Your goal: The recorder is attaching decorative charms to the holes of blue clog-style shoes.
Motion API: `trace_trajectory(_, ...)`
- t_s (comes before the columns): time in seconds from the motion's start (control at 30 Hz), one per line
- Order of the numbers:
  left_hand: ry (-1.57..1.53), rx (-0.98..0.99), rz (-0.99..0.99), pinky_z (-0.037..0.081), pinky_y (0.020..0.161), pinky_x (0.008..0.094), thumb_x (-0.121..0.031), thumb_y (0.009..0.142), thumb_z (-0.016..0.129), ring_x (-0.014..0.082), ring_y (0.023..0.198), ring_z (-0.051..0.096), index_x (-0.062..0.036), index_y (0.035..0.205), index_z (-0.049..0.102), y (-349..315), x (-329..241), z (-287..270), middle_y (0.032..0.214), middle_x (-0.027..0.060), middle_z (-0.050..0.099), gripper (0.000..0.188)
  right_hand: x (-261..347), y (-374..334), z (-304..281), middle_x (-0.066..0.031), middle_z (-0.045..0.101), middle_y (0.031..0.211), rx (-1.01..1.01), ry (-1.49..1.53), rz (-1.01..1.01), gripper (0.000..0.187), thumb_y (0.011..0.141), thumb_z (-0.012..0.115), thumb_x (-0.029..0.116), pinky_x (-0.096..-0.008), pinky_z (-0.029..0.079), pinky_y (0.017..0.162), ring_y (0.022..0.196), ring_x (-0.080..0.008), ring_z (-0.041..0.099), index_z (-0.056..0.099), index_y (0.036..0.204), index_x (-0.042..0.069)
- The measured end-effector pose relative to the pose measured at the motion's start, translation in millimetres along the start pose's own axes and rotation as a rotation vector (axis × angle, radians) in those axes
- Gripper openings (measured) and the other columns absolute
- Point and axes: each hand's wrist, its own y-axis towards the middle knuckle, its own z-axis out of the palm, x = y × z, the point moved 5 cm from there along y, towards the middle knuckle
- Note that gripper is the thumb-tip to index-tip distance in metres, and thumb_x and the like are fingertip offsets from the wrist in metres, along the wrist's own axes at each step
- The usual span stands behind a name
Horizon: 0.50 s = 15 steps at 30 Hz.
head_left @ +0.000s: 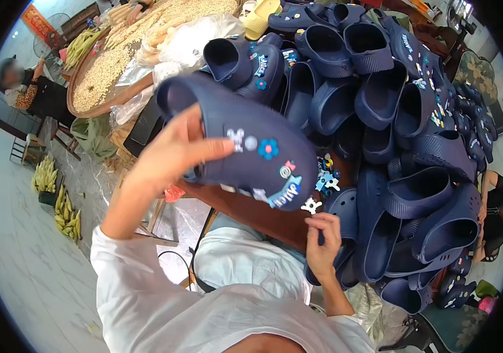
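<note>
My left hand (176, 154) grips a navy clog (260, 132) near its heel opening and holds it raised above the brown table (250, 213). Along the clog's upper sit a blue flower, small white pieces, a pink piece and a blue lettered charm. Just past the clog's toe, my right hand (324, 240) is closed, thumb and fingers together, with a white shoe charm (311, 205) at the fingertips. More loose charms (326, 176) in blue, white and yellow lie on the table, partly hidden behind the clog.
Navy clogs (375, 226) are heaped across the right and far side, some with charms. A yellow clog (261, 17) lies at the back. Far left, a round tray (77, 109) holds corn kernels. Corn ears (66, 215) stand on the floor, and another person (33, 94) sits beyond.
</note>
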Motion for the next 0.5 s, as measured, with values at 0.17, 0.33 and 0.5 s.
trace_trajectory(0.17,0.308,0.041,0.107,0.052,0.09,0.0257,-0.004,0.087,0.073,0.0138,0.1,0.067,0.0016,0.143,0.044,58,-45,-10,0.117,0.0098,0.069,0.064,7,-8,8,-0.0093,0.064,0.1,0.057,-0.054,-0.047,0.022,0.082,0.064,-0.009,-0.0354,0.05,0.079,0.092,-0.0262,0.061,0.073,0.095,0.007)
trace_trajectory(0.33,0.658,-0.027,0.232,0.048,0.096,0.0297,-0.019,0.085,0.073,0.0163,0.104,0.064,-0.004,0.144,0.052,151,-67,-27,0.11,0.0105,0.068,0.064,3,-21,0,-0.0094,0.064,0.099,0.048,-0.108,0.021,0.022,0.081,0.066,-0.008,-0.0364,0.05,0.077,0.092,-0.028,0.061,0.073,0.095,0.008)
trace_trajectory(0.5,0.95,-0.23,0.135,0.052,0.086,0.0317,-0.016,0.074,0.074,0.0244,0.099,0.067,0.0032,0.134,0.061,232,-75,-25,0.119,0.0195,0.068,0.065,-5,-44,-15,-0.0092,0.064,0.099,0.014,-0.14,0.082,0.024,0.079,0.066,-0.009,-0.0369,0.049,0.08,0.093,-0.0286,0.062,0.072,0.095,0.007)
